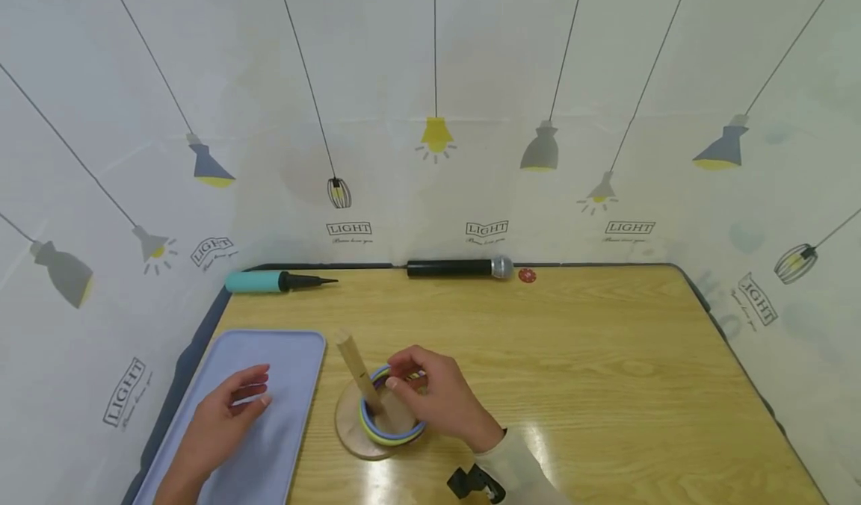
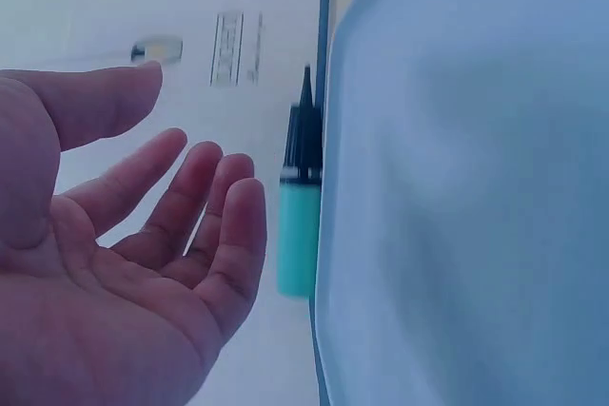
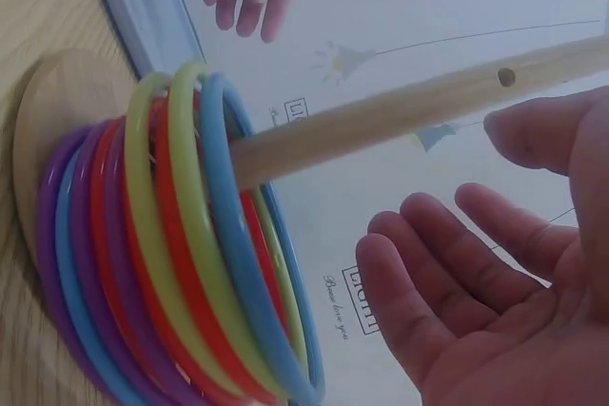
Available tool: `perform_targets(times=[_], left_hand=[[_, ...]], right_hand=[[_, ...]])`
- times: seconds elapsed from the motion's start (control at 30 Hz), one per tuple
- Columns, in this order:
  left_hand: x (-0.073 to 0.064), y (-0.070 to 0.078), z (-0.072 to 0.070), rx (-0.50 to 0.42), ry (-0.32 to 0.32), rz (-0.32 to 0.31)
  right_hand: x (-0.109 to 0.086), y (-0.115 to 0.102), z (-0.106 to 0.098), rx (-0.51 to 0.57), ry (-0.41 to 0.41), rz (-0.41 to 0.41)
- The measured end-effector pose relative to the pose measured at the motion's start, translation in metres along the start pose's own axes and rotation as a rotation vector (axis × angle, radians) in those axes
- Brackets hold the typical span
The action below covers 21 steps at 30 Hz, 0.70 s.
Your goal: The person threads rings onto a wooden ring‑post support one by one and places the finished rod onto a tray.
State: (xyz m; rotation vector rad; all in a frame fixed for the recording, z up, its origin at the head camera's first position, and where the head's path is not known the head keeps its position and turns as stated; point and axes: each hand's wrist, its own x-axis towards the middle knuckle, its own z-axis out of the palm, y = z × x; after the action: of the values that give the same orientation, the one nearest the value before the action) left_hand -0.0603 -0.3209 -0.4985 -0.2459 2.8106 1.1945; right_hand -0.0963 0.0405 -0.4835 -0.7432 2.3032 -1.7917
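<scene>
A wooden peg stands up from a round wooden base. Several coloured rings in purple, blue, red and yellow-green are stacked around the peg, with a blue ring on top. Over the right side of the stack hovers my right hand; its fingers are loosely bent and hold nothing, and the right wrist view shows it apart from the rings. My left hand hangs above the blue-grey tray, fingers relaxed, with nothing in them.
A teal hand pump with a black nozzle lies at the back left of the wooden table. Along the back edge are a black microphone and a small red chip. A printed curtain encloses the table's back and sides.
</scene>
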Motion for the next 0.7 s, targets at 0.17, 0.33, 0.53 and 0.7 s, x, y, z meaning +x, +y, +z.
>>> perform_targets(times=[0.17,0.33,0.53,0.7], left_hand=[[0.002,-0.020,-0.027,0.035,0.108,-0.093],[0.009,-0.043,-0.046,0.018,0.176,-0.231],[0.016,-0.069,-0.062,0.043,0.165,-0.414],[0.015,-0.087,-0.067,0.045,0.069,-0.461]], right_hand=[[0.004,-0.005,0.013,0.093,0.010,-0.028],[0.007,-0.005,0.024,0.153,-0.016,-0.003],[0.009,0.000,0.032,0.137,-0.067,-0.009],[0.010,-0.002,0.031,0.120,-0.081,-0.022]])
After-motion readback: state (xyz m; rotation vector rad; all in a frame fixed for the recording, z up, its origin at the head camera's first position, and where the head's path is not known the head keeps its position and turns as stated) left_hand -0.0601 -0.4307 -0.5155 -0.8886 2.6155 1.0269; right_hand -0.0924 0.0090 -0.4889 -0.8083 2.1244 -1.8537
